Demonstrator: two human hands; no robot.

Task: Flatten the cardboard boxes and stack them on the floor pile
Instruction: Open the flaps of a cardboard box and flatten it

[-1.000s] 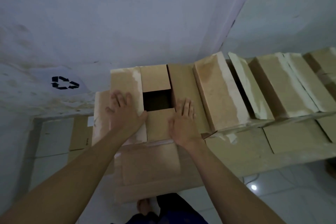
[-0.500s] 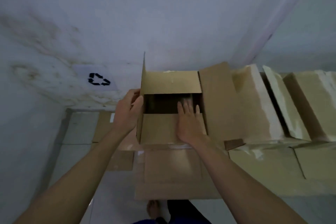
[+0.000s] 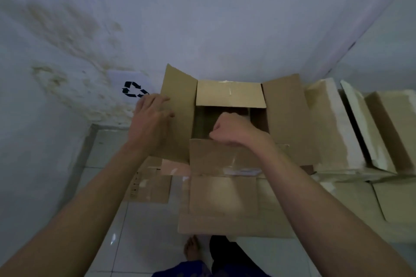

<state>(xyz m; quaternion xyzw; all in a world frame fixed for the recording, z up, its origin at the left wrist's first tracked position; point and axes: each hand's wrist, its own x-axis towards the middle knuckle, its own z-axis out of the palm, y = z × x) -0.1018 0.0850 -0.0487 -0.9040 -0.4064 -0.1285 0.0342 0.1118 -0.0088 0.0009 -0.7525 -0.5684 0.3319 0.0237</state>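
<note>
An open brown cardboard box (image 3: 229, 96) stands in front of me, all its top flaps spread outward. My left hand (image 3: 149, 119) lies flat on the box's left flap, fingers apart, pressing it outward. My right hand (image 3: 234, 130) is curled into a fist just inside the box's opening, above the near flap; I see nothing in it. Flattened cardboard sheets (image 3: 148, 184) lie on the tiled floor below the box to the left. The box rests on another brown carton (image 3: 222, 200).
More pale cartons (image 3: 333, 123) stand in a row to the right, on lower boxes (image 3: 351, 200). A stained wall with a black recycling symbol (image 3: 134, 92) is close behind. My bare foot (image 3: 191, 248) stands on the white tiles.
The left flap, upright before, now lies spread outward under my left hand. My right hand went from flat on the near flap to a fist in the opening. The view tilted down.
</note>
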